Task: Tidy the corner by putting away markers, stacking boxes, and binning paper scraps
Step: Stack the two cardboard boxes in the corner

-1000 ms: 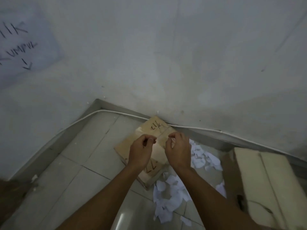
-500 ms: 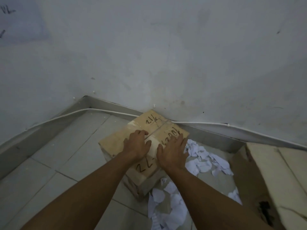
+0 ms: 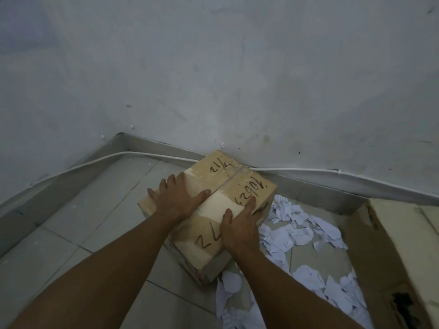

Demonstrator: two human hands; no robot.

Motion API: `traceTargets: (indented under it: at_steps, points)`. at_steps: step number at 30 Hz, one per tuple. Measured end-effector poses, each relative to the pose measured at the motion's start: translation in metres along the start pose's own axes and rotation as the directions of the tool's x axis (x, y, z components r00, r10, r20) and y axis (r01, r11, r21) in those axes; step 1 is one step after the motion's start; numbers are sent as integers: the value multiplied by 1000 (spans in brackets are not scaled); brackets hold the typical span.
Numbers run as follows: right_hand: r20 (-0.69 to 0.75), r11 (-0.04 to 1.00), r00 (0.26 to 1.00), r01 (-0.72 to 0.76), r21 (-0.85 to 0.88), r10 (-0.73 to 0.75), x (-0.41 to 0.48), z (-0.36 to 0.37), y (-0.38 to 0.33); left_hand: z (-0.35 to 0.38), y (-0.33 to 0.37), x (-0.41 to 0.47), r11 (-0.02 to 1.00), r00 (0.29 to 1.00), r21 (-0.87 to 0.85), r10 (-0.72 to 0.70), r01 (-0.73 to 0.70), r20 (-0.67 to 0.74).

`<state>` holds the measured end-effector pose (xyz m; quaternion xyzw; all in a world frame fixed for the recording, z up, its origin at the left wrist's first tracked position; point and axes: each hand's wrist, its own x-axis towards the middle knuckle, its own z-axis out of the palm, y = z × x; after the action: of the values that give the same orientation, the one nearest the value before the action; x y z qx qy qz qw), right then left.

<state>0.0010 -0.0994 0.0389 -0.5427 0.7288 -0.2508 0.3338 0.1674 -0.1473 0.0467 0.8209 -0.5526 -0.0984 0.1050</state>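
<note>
A cardboard box (image 3: 221, 198) is seen on the tiled floor (image 3: 78, 224) in the corner, its far end close against the skirting at the foot of the wall (image 3: 237, 79); whether it touches the skirting can't be told; it is sealed w/ tape along the top seam, and handwritten black marks are seen on the top face. The left hand (image 3: 177, 200) is laid flat on the box's left half, palm down, fingers spread wide, thumb reaching toward the centre seam; nothing is pinched. The right hand (image 3: 240, 226) is placed on the near right part of the top, fingers pressed fairly close together and pointing away along the right edge, thumb held apart on the pale taped patch; whether the fingertips curl over the edge can't be told. Both forearms are seen reaching in from the bottom of the view. White paper scraps (image 3: 294, 231) are scattered on the floor just right of the box and on toward the near edge, some touching its base. A second, larger cardboard box (image 3: 392, 245) is seen at far right, partly cut off, w/ a torn dark hole near its lower side. A white cable (image 3: 71, 169) is run along the skirting on both walls.
</note>
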Motion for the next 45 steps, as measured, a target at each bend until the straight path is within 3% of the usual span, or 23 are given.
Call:
traceTargets:
  at_steps: [8,14,22,31,38,41,45]
  points:
    - [-65,998,998,28,64,-24,-10,-10,-15,-18,5,-1,992,989,-80,-101,93,-107]
    - [-123,987,981,157,26,-153,-17,-14,-60,-64,-15,1,967,956,-153,-228,201,-185]
    - [20,961,963,268,70,-270,-50,22,-124,-113,-102,-10,903,900,-305,-376,303,-219]
    - [254,960,926,272,67,-280,-72,108,-132,-93,-215,-20,831,841,-325,-518,451,-156]
    - [350,959,895,281,38,-276,-69,143,-133,-76,-248,-21,833,848,-279,-520,478,-100]
    - [352,957,895,289,5,-273,-66,147,-135,-73,-255,-29,881,897,-252,-432,400,-91]
    - [353,946,897,314,-85,-266,-67,155,-140,-75,-251,-50,945,947,-90,-318,313,-46]
